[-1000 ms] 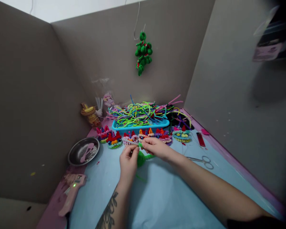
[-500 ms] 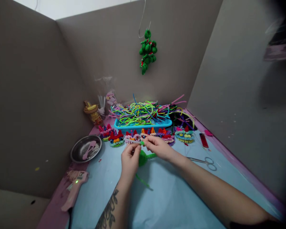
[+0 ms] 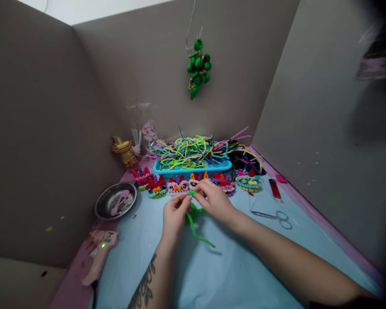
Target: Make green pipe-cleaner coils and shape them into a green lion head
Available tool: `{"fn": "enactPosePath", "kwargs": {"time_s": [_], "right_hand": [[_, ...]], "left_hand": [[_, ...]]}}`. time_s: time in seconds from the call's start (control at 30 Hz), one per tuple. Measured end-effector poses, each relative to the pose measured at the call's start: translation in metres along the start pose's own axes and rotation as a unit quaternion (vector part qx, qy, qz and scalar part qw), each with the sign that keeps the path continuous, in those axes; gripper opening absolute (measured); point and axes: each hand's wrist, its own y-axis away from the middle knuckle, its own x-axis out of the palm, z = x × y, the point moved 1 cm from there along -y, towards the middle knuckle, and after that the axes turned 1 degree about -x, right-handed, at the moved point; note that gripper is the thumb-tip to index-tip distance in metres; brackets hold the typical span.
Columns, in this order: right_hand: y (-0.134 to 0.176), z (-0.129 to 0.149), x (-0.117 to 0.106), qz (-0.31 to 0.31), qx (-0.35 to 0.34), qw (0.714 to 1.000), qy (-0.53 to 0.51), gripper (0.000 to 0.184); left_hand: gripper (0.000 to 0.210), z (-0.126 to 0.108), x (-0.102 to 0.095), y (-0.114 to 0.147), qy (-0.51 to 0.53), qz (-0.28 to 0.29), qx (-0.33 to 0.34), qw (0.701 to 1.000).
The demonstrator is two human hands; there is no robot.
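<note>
My left hand (image 3: pixel 176 210) is closed in a pinch at the near end of a bright green pipe cleaner (image 3: pixel 192 193); a thin pale stick seems to lie along those fingers. Against it, my right hand (image 3: pixel 214 201) has thumb and forefinger pinched on the same green piece, its other fingers curled. Just below hangs a rounded green pipe-cleaner bundle (image 3: pixel 194 211), partly covered by both hands. One loose green tail (image 3: pixel 197 236) trails from it toward me over the blue sheet. The exact grip point is hidden by the fingertips.
Behind the hands stand several colourful pipe-cleaner figures (image 3: pixel 156 187) and a blue tray (image 3: pixel 193 171) heaped with pipe cleaners. Scissors (image 3: pixel 275 216) lie to the right. At left are a metal bowl (image 3: pixel 99 208) and a pink glue gun (image 3: pixel 101 255). Grey panels (image 3: pixel 141 60) enclose the table.
The right hand has shifted slightly and its fingers have turned over the green piece. The loose tail has swung right, and the pale stick shows less.
</note>
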Motion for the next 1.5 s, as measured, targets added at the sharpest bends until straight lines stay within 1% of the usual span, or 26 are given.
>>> {"fn": "enactPosePath", "kwargs": {"time_s": [0.1, 0.27, 0.37, 0.43, 0.53, 0.67, 0.7, 0.77, 0.8, 0.87, 0.93, 1.0, 1.1, 1.23, 1.3, 1.5], "right_hand": [[0.001, 0.002, -0.002, -0.016, -0.008, 1.000, 0.025, 0.006], [0.004, 0.004, -0.001, -0.027, -0.030, 0.996, 0.076, 0.009], [0.006, 0.005, 0.001, -0.035, -0.046, 0.993, 0.106, 0.011], [0.007, 0.006, 0.002, -0.034, -0.049, 0.992, 0.115, 0.012], [0.006, 0.006, 0.003, -0.010, -0.043, 0.996, 0.074, 0.011], [0.001, 0.005, 0.005, 0.047, -0.016, 0.998, -0.038, 0.017], [0.000, 0.004, 0.005, 0.060, -0.003, 0.996, -0.062, 0.016], [-0.002, 0.003, 0.004, 0.079, 0.017, 0.992, -0.097, 0.005], [-0.002, 0.003, 0.004, 0.082, 0.023, 0.991, -0.107, 0.003], [-0.003, 0.003, 0.002, 0.072, 0.028, 0.990, -0.117, 0.011], [-0.004, 0.004, 0.000, 0.053, 0.033, 0.991, -0.118, 0.013], [-0.004, 0.005, -0.002, 0.048, 0.038, 0.991, -0.119, 0.014], [-0.004, 0.007, -0.002, 0.050, 0.042, 0.991, -0.120, 0.015], [-0.002, 0.010, 0.001, 0.047, 0.026, 0.992, -0.116, 0.013], [-0.002, 0.010, 0.003, 0.049, 0.024, 0.991, -0.120, 0.012], [-0.003, 0.005, 0.006, 0.078, 0.063, 0.980, -0.172, 0.008]], "left_hand": [[0.029, 0.000, 0.000, 0.001, -0.012, 0.002, -0.007, 1.000], [0.044, -0.003, 0.000, 0.004, -0.042, -0.016, -0.005, 0.999], [0.045, -0.006, 0.002, 0.005, -0.044, -0.026, -0.003, 0.999], [0.040, -0.006, 0.003, 0.005, -0.035, -0.033, -0.001, 0.999], [0.031, -0.006, 0.005, 0.006, -0.021, -0.041, 0.007, 0.999], [0.024, -0.006, 0.004, 0.007, -0.026, -0.045, 0.024, 0.998], [0.023, -0.007, 0.004, 0.007, -0.030, -0.045, 0.030, 0.998], [0.022, -0.008, 0.004, 0.008, -0.036, -0.044, 0.040, 0.998], [0.022, -0.009, 0.004, 0.008, -0.037, -0.042, 0.043, 0.998], [0.022, -0.008, 0.004, 0.008, -0.028, -0.036, 0.044, 0.998], [0.021, -0.007, 0.004, 0.006, -0.014, -0.033, 0.041, 0.999], [0.019, -0.006, 0.004, 0.005, -0.010, -0.034, 0.041, 0.999], [0.018, -0.005, 0.002, 0.004, -0.033, -0.044, 0.045, 0.998], [0.024, -0.006, 0.001, 0.005, -0.052, -0.059, 0.053, 0.995], [0.025, -0.006, 0.001, 0.006, -0.047, -0.060, 0.060, 0.995], [0.021, -0.005, 0.002, 0.005, -0.023, -0.044, 0.059, 0.997]]}}
